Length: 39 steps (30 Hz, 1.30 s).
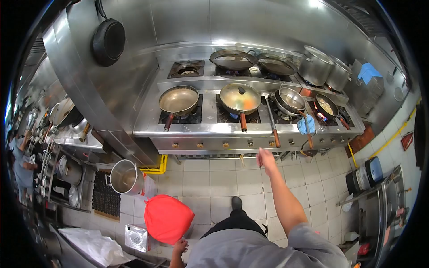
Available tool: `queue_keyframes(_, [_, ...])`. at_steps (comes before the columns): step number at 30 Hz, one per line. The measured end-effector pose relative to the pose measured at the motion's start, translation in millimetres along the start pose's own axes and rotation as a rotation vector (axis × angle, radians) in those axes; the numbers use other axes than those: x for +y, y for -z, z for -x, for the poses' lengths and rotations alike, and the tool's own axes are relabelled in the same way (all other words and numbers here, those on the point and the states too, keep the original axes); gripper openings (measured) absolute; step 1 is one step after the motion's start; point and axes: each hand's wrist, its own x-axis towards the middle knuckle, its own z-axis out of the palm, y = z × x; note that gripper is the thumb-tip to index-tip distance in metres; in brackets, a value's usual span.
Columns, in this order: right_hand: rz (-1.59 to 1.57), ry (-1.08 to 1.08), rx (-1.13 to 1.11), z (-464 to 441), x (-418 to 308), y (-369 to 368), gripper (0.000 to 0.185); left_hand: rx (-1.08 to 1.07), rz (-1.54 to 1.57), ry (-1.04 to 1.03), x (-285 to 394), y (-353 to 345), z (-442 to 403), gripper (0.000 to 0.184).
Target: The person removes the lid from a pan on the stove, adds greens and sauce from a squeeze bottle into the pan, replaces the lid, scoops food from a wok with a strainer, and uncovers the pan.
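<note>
My right hand (pixel 266 161) is held out in front of the stove, below the wooden handle of a long ladle (pixel 271 120); its fingers are too small to read clearly. Down at the lower left, my left hand (pixel 180 246) is beside a round red cover (pixel 169 219); whether it grips the edge is unclear. On the front burners are an uncovered pan (pixel 178 99), a pan under a glass lid (pixel 240 97) with food showing through, stacked pans (pixel 290 100) with a blue cloth (pixel 306 124) on a handle, and a small pan of food (pixel 326 106) over flames.
Two wide pans (pixel 232 60) and tall pots (pixel 315 66) stand on the rear burners. A large pot (pixel 127 177) is left of me, near a metal tin (pixel 136 237). A black pan (pixel 108 42) hangs on the wall. Another person (pixel 23 165) is at far left.
</note>
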Motion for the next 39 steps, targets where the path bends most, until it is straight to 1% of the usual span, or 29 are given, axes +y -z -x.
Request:
queue_keyframes(1, [0.015, 0.039, 0.049, -18, -22, -14, 0.024, 0.008, 0.006, 0.005, 1, 0, 2, 0.019])
queue_keyframes(4, [0.057, 0.035, 0.057, -78, -58, -44, 0.026, 0.046, 0.090, 0.067, 17, 1, 9, 0.019])
queue_keyframes(6, [0.125, -0.029, 0.130, -99, -72, -64, 0.026, 0.055, 0.048, -0.028, 35, -4, 25, 0.018])
queue_keyframes(7, [0.116, -0.039, 0.121, -108, -70, -71, 0.026, 0.066, 0.043, -0.018, 38, -3, 25, 0.018])
queue_keyframes(9, [-0.221, -0.163, -0.072, -127, -69, -81, 0.022, 0.085, 0.097, 0.007, 36, -11, 18, 0.018])
queue_keyframes(10, [-0.247, -0.166, -0.093, -133, -68, -86, 0.016, 0.094, 0.105, 0.013, 32, -15, 10, 0.018])
queue_keyframes(11, [-0.247, -0.170, -0.106, -137, -66, -89, 0.016, 0.092, 0.130, 0.017, 30, -16, 4, 0.018])
queue_keyframes(12, [-0.311, -0.176, -0.145, -138, -61, -90, 0.017, 0.088, 0.153, 0.023, 27, -19, 0, 0.018])
queue_keyframes(13, [-0.375, -0.183, -0.184, -137, -58, -90, 0.019, 0.097, 0.160, 0.030, 38, -23, 3, 0.018])
queue_keyframes(14, [-0.421, -0.206, -0.168, -136, -57, -92, 0.018, 0.136, 0.156, 0.038, 51, -27, 6, 0.018])
queue_keyframes(15, [-0.420, -0.211, -0.180, -135, -56, -90, 0.018, 0.174, 0.152, 0.045, 65, -32, 8, 0.017])
queue_keyframes(17, [-0.517, -0.251, -0.221, -133, -53, -83, 0.019, 0.200, 0.186, 0.040, 94, -43, 13, 0.017])
queue_keyframes(22, [-0.510, -0.289, -0.244, -134, -60, -66, 0.022, 0.237, 0.241, 0.003, 140, -78, 1, 0.014])
queue_keyframes(24, [-0.508, -0.274, -0.269, -140, -55, -57, 0.023, 0.305, 0.143, -0.113, 149, -91, -5, 0.013])
queue_keyframes(25, [-0.505, -0.277, -0.264, -140, -55, -52, 0.023, 0.300, 0.143, -0.109, 152, -96, -8, 0.013])
queue_keyframes(27, [-0.478, -0.303, -0.286, -142, -60, -43, 0.024, 0.352, 0.187, -0.173, 160, -102, -19, 0.013])
queue_keyframes(29, [-0.474, -0.306, -0.294, -147, -62, -34, 0.023, 0.323, 0.126, -0.160, 175, -107, -18, 0.014])
queue_keyframes(31, [-0.480, -0.318, -0.287, -145, -59, -22, 0.022, 0.286, 0.048, -0.141, 189, -97, -13, 0.015])
queue_keyframes(33, [-0.389, -0.340, -0.324, -151, -64, -9, 0.025, 0.149, 0.005, -0.148, 204, -88, -20, 0.015])
queue_keyframes(34, [-0.387, -0.330, -0.316, -155, -68, -3, 0.025, 0.140, 0.003, -0.159, 210, -84, -28, 0.015])
queue_keyframes(36, [-0.118, -0.260, -0.269, -157, -76, 10, 0.043, 0.166, 0.105, -0.003, 216, -79, -41, 0.016])
queue_keyframes(37, [-0.115, -0.252, -0.261, -156, -83, 15, 0.043, 0.158, 0.105, -0.012, 221, -76, -45, 0.016])
queue_keyframes(39, [0.246, -0.060, -0.143, -154, -97, 21, 0.054, 0.138, 0.033, 0.012, 233, -66, -55, 0.017])
